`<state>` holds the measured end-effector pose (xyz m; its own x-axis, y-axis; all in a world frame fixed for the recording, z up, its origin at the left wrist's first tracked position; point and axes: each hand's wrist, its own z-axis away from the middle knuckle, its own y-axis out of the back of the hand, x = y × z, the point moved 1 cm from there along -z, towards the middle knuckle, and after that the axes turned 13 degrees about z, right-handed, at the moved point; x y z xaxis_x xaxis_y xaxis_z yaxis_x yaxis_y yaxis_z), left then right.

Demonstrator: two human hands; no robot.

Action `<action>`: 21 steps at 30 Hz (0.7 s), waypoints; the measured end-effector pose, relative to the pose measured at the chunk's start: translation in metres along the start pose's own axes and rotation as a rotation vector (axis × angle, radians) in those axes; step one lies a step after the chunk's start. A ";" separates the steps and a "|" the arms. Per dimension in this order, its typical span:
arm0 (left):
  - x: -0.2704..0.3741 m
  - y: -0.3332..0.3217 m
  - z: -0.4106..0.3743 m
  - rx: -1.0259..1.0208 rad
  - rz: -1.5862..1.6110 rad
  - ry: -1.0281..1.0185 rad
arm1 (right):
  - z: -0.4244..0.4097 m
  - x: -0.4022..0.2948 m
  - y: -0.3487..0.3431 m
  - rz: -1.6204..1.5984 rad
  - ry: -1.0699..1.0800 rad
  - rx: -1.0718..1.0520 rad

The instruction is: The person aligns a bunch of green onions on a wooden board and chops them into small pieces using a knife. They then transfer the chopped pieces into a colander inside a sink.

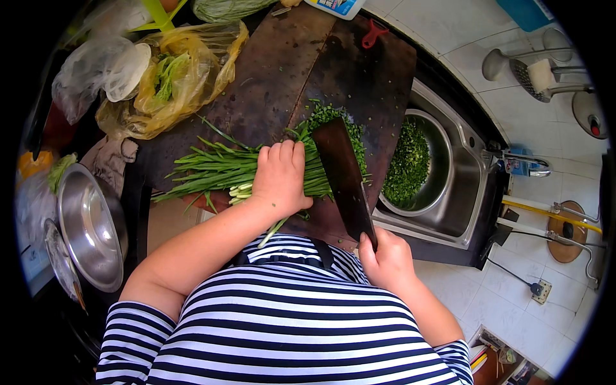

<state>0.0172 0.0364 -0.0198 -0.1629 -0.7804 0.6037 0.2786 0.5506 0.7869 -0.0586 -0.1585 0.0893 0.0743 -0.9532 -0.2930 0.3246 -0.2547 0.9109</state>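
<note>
A bunch of long green chives [216,166] lies across a dark wooden cutting board [269,91]. My left hand [281,180] presses down on the bunch and grips it near its right end. In my right hand [387,255] is the handle of a cleaver with a broad dark blade [339,154]. The blade stands over the right end of the bunch, just right of my left fingers; whether its edge touches the board is hidden. Finely chopped chives [327,115] are heaped behind and beside the blade. Pale stem ends [240,192] show by my left wrist.
Right of the board, a steel basin [445,159] of chopped greens sits in the sink [462,202]. A yellow plastic bag [192,91] with leaves and a steel bowl [91,226] are on the left. A red peeler [373,34] and a bottle [337,6] lie at the back.
</note>
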 end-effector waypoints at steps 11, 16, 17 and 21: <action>-0.006 -0.006 0.000 0.036 0.013 -0.061 | -0.077 -0.015 -0.044 0.001 -0.066 0.005; -0.006 -0.006 0.002 0.095 0.002 -0.076 | -0.075 -0.003 -0.047 -0.050 -0.049 0.063; -0.004 -0.004 0.002 0.079 0.025 -0.055 | -0.072 0.006 -0.047 -0.093 -0.013 0.094; -0.001 -0.002 0.002 0.049 0.048 -0.013 | -0.032 0.001 -0.015 -0.072 0.019 0.115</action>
<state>0.0146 0.0372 -0.0219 -0.1627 -0.7487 0.6426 0.2400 0.6017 0.7618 -0.0330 -0.1503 0.0655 0.0725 -0.9289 -0.3632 0.2194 -0.3404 0.9143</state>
